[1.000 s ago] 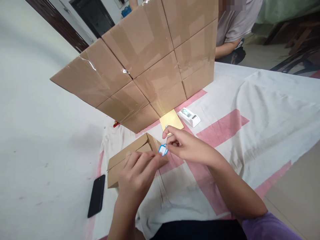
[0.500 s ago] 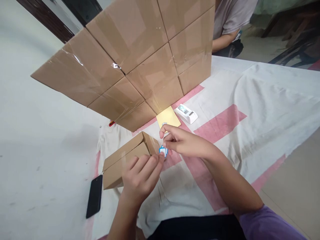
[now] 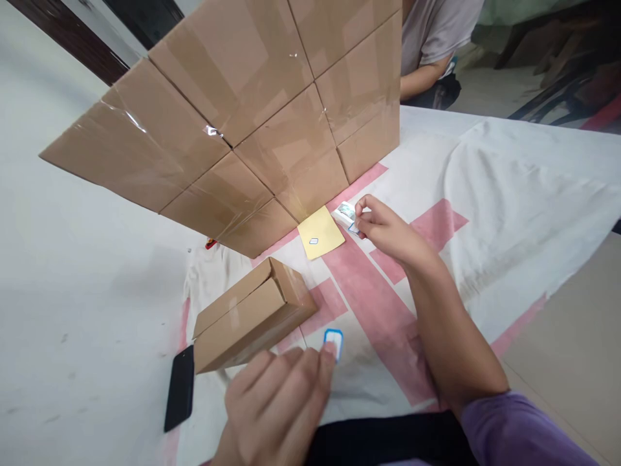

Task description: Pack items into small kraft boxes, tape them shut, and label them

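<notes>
Low in the view, my left hand [image 3: 281,398] is closed, pinching a small white label with a blue border [image 3: 333,344] between thumb and finger. Farther forward, my right hand [image 3: 381,226] is closed in a pinch on another small blue-edged label [image 3: 354,228]. Just behind those fingertips lies a white device [image 3: 342,212], partly covered by the hand. To its left a yellow sheet of paper [image 3: 323,226] lies flat, with one small blue-edged label [image 3: 314,241] on it.
A closed cardboard box [image 3: 247,323] lies left of centre, with a black phone [image 3: 179,389] beside it. Taped cardboard panels [image 3: 272,116] stand upright at the back. Behind them, a person's arm [image 3: 427,76] shows. White cloth with pink stripes [image 3: 490,194] covers the table.
My hands have moved apart: the left came down towards me with its label, the right moved forward to the white device. The label on the yellow paper is now uncovered.
</notes>
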The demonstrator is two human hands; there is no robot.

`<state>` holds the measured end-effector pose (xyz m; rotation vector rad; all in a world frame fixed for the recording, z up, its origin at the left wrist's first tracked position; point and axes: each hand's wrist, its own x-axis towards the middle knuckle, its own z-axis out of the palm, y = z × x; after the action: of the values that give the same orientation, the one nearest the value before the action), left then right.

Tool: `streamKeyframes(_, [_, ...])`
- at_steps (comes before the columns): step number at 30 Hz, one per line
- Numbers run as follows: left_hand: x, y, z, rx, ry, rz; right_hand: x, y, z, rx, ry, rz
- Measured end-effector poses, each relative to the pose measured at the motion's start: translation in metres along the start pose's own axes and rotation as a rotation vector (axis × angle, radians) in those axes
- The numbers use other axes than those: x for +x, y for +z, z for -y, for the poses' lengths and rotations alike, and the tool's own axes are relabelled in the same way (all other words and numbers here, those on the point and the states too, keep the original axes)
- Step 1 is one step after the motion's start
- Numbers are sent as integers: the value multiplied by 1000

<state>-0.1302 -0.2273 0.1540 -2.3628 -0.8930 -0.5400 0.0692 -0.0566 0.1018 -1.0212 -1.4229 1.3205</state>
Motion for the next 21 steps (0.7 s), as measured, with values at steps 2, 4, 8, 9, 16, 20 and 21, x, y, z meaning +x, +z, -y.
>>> streamKeyframes(2, [0,1,6,38,-97,44,1,-3,-2,53,-28,46])
streamKeyframes(4, [4,8,21,84,-163,87,0,1,-3,89,-63,105])
streamKeyframes(8, [29,21,68,15,-342,142,-2,13,-6,112,-58,128])
streamKeyframes(9, [39,26,81,-43,-414,198,-1,13,-6,120,-52,117])
streamKeyframes(16, [106,129,151,45,-522,885,6,0,-12,136,22,-15])
streamKeyframes(20, [113,194,154,71,-512,1124,7,-8,-12,70,51,-70])
streamKeyframes(21, [111,204,151,66,-509,1159,6,-9,-11,54,56,-84])
